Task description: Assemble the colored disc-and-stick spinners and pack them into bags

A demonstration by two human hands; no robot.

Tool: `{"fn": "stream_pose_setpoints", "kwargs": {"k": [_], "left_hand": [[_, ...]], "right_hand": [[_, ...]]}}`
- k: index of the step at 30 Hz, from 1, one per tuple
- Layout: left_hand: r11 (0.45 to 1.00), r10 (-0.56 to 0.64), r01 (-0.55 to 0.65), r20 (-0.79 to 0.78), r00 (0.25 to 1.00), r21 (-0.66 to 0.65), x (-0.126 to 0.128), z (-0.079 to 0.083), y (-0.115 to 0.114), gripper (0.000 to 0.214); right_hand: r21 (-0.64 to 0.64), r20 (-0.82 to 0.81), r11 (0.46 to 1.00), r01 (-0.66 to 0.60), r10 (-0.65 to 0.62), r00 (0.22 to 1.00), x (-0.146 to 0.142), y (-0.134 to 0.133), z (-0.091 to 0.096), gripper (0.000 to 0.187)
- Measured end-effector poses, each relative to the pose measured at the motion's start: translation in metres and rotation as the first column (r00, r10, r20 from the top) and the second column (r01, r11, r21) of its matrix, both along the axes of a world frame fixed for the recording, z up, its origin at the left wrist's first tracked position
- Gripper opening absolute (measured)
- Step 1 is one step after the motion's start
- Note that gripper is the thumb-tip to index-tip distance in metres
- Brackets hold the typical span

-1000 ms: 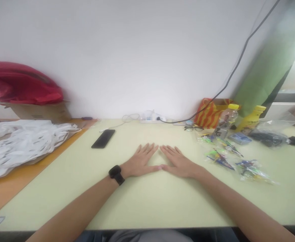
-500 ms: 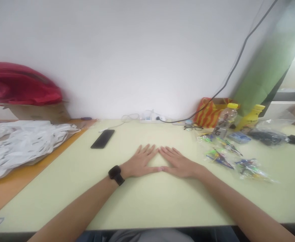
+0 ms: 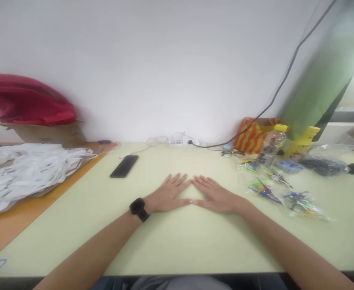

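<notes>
My left hand (image 3: 167, 195) lies flat on the pale yellow-green table (image 3: 171, 241), palm down with its fingers spread. A black watch (image 3: 139, 209) is strapped round that wrist. Opposite it, my right hand (image 3: 215, 195) also rests flat with fingers stretched out. The thumbs and index fingertips of both hands meet or nearly meet, framing a triangle of bare table. Neither hand holds anything. A black phone (image 3: 124, 166) lies beyond my left hand, to its left. Several clear packets of colourful small parts (image 3: 264, 189) lie to the right of my right hand.
White bags (image 3: 38, 173) are heaped at left, before a cardboard box (image 3: 50, 133) with a red bag (image 3: 28, 100). A power strip (image 3: 183, 141) and glasses (image 3: 232, 154) sit along the wall. At right stand a clear bottle (image 3: 270, 145), a yellow bottle (image 3: 302, 143) and a striped bag (image 3: 246, 137).
Both hands stay flat in the same place on the table. The view has shifted very slightly; otherwise nothing has moved.
</notes>
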State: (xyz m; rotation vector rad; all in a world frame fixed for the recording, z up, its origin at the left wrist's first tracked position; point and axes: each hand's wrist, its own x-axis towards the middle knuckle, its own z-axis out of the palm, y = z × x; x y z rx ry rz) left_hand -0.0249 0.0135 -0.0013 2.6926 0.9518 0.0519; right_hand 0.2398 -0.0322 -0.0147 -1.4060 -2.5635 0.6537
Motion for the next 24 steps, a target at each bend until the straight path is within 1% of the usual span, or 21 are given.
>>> {"fn": "stream_pose_setpoints", "kwargs": {"k": [9, 24], "left_hand": [[1.000, -0.006, 0.006, 0.033, 0.999, 0.009, -0.0015, -0.0050, 0.0030, 0.083], [1.000, -0.007, 0.008, 0.032, 0.999, -0.004, -0.0012, -0.0034, 0.0027, 0.083]], "right_hand": [[0.027, -0.022, 1.000, 0.014, -0.014, 1.000, -0.0023, -0.0004, -0.0012, 0.093], [0.044, -0.007, 0.999, 0.013, -0.013, 1.000, -0.0017, 0.0004, -0.0022, 0.090]]}}
